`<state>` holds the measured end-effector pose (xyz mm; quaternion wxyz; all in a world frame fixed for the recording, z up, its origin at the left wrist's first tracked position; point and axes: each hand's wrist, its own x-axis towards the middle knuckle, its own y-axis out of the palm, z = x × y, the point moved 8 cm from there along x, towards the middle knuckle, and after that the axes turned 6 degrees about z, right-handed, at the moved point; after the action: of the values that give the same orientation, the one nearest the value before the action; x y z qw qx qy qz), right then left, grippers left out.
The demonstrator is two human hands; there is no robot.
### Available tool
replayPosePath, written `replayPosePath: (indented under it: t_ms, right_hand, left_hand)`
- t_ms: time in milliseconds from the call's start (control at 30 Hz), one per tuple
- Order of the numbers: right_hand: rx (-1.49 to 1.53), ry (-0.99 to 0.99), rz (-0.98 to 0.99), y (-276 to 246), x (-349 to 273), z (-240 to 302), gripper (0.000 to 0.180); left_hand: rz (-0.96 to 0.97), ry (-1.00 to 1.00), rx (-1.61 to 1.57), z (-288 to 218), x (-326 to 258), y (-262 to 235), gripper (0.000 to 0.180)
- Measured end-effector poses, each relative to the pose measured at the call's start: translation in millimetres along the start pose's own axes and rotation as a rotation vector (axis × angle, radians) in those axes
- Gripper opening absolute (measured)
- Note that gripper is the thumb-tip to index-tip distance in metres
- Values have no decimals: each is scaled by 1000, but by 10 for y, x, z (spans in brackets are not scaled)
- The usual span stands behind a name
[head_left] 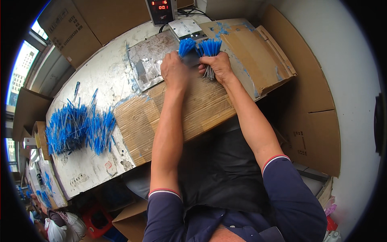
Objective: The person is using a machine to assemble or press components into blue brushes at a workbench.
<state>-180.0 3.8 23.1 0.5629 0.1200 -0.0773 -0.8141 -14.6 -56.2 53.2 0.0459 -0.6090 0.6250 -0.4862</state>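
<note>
My left hand (172,67) is closed round a bundle of thin wire brushes with blue bristles (186,47), their blue ends sticking up past the fingers. Close by on its right, my right hand (220,64) grips a second bundle of the same brushes (211,47). Bare wire stems hang below that hand. A dark block (191,59) shows between the two hands, partly covered and blurred. Both hands are over the far part of the table, near a metal plate (151,58) and a white control box (184,29).
Loose blue wire brushes (66,127) lie heaped on the white table (90,175) at left. Flattened cardboard (137,125) covers the near edge; a taped cardboard piece (254,54) lies right. A red-digit display (162,11) stands behind. Another person (64,228) is at lower left.
</note>
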Motion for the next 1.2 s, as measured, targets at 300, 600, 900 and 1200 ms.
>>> replayPosePath:
  t_ms: [300,600,900,1200]
  right_hand:
    - [-84,75,-87,-12,176,-73,8]
    - [-109,87,-196,22,174,-76,9]
    - [49,96,-179,46,173,-120,12]
    - [129,-48,-142,34,84,-98,13]
  left_hand:
    - [-121,-155,24,112,-13,-108,11]
    - [-175,-336,-229,314,-47,-129,11]
    - [-142,-161,-72,166,1,-88,12]
    - [57,-156,-73,120,22,30,17]
